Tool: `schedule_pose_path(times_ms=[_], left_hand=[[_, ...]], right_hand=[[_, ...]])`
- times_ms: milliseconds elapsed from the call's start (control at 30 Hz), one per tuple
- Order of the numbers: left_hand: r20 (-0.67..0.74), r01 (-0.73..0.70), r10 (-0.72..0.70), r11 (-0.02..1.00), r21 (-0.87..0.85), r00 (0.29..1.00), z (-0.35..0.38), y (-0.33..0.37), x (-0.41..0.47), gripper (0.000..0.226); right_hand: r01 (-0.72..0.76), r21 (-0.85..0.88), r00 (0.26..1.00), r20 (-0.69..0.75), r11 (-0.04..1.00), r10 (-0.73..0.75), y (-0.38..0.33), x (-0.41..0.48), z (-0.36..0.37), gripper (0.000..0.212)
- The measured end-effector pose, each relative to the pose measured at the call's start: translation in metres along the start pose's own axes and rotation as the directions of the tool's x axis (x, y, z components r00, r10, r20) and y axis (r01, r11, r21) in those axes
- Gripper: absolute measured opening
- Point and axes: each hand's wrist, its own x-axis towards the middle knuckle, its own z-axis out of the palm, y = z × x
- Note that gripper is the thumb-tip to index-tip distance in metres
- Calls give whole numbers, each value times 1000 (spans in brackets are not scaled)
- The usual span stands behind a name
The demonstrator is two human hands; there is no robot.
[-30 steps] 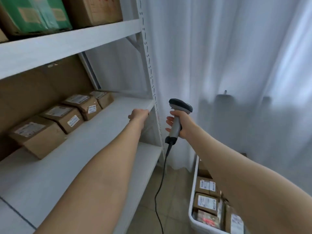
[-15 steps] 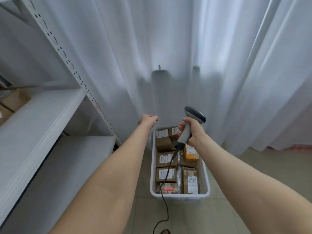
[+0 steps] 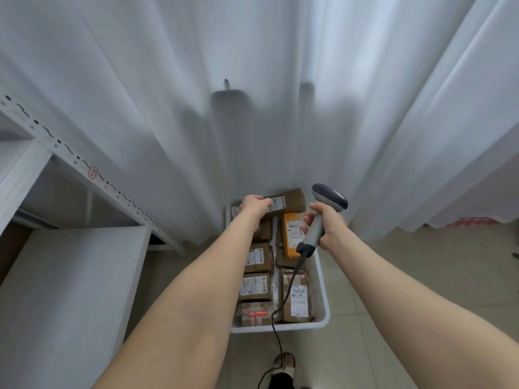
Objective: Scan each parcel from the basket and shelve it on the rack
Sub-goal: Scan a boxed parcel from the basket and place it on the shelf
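Observation:
A white basket point(image 3: 323, 299) stands on the floor, filled with several labelled brown parcels point(image 3: 256, 287) and an orange one point(image 3: 292, 234). My left hand point(image 3: 254, 206) reaches over the basket's far end. Its curled fingers lie against the left edge of a brown parcel point(image 3: 292, 200) there; whether they hold it I cannot tell. My right hand point(image 3: 325, 223) grips the handle of a grey barcode scanner point(image 3: 330, 196) above the basket's right side, and its black cable point(image 3: 283, 299) hangs down across the parcels. The white rack point(image 3: 70, 276) is at the left.
A white curtain point(image 3: 252, 94) hangs close behind the basket. The rack's perforated upright point(image 3: 84, 167) slants down towards the basket's left. Tiled floor point(image 3: 421, 262) spreads to the right. My sandalled foot point(image 3: 285, 362) is just in front of the basket.
My view has swung right and down, from the rack's shelves to the basket. My left hand has left the shelf edge and dropped to the far parcels. The scanner stays in my right hand.

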Motion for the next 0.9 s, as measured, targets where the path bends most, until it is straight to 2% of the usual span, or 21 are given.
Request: schedule_pose_path(times_ms=[300, 567, 800, 900], left_hand=[[-14, 138, -139, 989, -55, 990, 29, -14, 80, 43], [-8, 261, -268, 944, -202, 963, 107, -46, 187, 42], [67, 355, -357, 859, -369, 932, 186, -87, 282, 18], [105, 377, -369, 823, -424, 924, 214, -108, 317, 17]], right_hand=[[-54, -114, 999, -8, 992, 54, -8, 91, 25, 9], [-72, -228, 997, -8, 971, 72, -1, 232, 32, 16], [-20, -396, 999, 28, 918, 33, -2, 363, 16, 22], [23, -444, 998, 69, 896, 9, 0, 407, 15, 32]])
